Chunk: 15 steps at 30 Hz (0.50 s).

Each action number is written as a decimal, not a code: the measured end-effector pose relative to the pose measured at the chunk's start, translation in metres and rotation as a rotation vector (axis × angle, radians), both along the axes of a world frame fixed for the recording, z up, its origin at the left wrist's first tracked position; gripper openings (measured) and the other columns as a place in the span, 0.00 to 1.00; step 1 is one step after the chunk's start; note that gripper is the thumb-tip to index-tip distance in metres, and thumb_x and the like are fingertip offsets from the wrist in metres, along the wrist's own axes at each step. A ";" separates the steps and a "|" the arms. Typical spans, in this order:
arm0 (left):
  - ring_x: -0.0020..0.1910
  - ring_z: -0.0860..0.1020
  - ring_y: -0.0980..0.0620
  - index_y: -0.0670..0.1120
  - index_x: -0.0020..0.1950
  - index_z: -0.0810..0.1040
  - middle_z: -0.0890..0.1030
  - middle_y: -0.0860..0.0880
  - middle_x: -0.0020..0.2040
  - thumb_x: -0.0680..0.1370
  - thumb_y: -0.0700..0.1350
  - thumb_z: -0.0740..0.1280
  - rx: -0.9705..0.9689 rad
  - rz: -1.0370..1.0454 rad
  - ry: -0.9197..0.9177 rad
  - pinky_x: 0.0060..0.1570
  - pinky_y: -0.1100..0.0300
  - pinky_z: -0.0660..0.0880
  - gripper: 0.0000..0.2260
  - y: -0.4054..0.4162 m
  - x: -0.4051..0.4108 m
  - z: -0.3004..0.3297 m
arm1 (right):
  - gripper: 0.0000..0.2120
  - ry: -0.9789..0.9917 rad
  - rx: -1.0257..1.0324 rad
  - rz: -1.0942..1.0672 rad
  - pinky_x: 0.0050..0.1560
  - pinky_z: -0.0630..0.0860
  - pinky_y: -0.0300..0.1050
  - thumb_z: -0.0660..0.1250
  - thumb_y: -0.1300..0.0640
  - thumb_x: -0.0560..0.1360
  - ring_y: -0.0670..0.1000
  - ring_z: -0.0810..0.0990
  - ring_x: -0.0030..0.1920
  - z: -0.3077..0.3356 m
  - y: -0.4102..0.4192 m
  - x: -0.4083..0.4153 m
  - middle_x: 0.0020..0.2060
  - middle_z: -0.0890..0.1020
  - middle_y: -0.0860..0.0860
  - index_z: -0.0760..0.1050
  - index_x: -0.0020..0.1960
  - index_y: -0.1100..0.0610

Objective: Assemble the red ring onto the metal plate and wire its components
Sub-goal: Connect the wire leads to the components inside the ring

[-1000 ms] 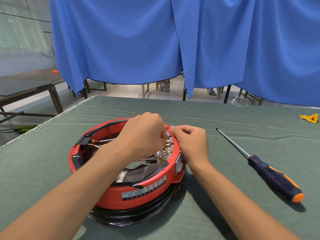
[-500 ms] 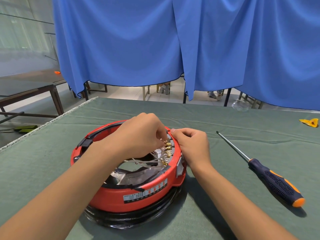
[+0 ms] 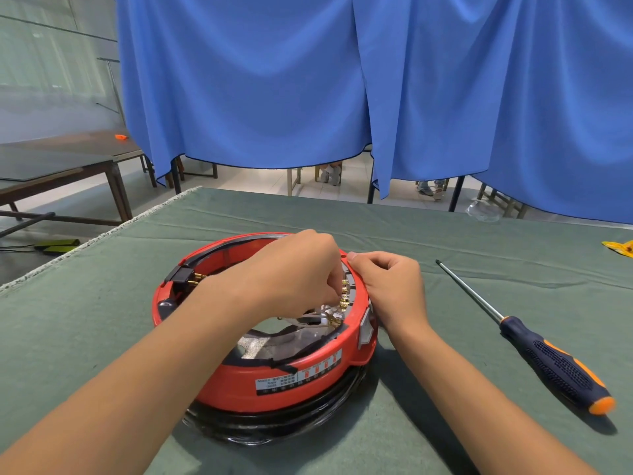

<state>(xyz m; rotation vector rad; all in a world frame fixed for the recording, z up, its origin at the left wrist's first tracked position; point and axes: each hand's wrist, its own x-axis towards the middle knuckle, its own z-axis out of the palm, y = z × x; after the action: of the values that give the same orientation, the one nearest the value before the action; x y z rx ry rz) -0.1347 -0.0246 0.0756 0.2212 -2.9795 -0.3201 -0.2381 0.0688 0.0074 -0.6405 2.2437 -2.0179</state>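
Note:
The red ring (image 3: 274,382) lies on the green table over a black base, with the silvery metal plate (image 3: 260,346) showing through its middle. Brass terminals (image 3: 344,296) and pale wires (image 3: 308,318) line its right inner wall. My left hand (image 3: 291,269) reaches into the ring, fingers curled and pinching at those terminals. My right hand (image 3: 390,286) grips the ring's right rim from outside, thumb on top. What the left fingertips hold is hidden.
A screwdriver (image 3: 527,341) with a dark blue and orange handle lies on the table right of the ring. A yellow scrap (image 3: 621,248) sits at the far right edge. Blue curtains hang behind; a brown table stands at the left.
My left hand has shifted slightly along the terminal row inside the ring. My right hand keeps its grip on the rim. The ring stays in place.

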 end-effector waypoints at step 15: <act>0.31 0.79 0.64 0.51 0.39 0.85 0.79 0.63 0.27 0.70 0.43 0.75 0.227 -0.034 0.008 0.29 0.75 0.70 0.03 -0.020 -0.002 -0.003 | 0.09 -0.008 0.018 0.017 0.44 0.81 0.58 0.70 0.54 0.73 0.53 0.84 0.37 0.004 0.001 0.005 0.32 0.85 0.50 0.83 0.35 0.53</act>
<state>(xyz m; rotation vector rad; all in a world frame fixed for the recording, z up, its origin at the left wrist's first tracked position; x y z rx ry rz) -0.1370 -0.0447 0.0722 0.1919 -2.9384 -0.6624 -0.2327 0.0701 0.0112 -0.6472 2.2412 -1.9868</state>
